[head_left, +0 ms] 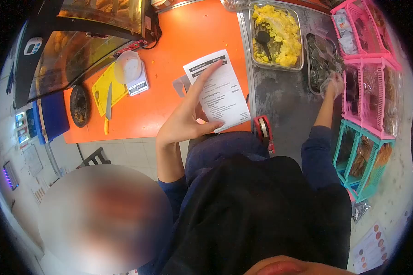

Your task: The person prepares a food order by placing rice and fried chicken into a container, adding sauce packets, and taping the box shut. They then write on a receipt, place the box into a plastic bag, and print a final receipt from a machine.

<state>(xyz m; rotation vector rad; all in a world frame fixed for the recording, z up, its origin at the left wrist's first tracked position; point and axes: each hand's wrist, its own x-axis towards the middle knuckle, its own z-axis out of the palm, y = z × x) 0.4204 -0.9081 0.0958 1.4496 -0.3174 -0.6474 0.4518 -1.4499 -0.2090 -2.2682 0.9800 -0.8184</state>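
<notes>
Black clothing (pixel 257 211) is nearest. Left to right: a pale tub (pixel 128 68) on a scale; the left hand (pixel 180 120), thumb and forefinger spread wide, holds a receipt (pixel 224 97) over the orange counter (pixel 197 27); yellow food (pixel 287 43) fills a tray; the gloved right hand (pixel 333 86) meets a dark-filled container (pixel 320 59), grip unclear.

The bare left hand (pixel 181 117) is held up near centre, index finger (pixel 206 77) extended, thumb (pixel 210 127) apart. The navy-sleeved right arm (pixel 320 143) stretches far right, its clear-plastic-gloved right hand (pixel 333 87) blurred at the fingers.
</notes>
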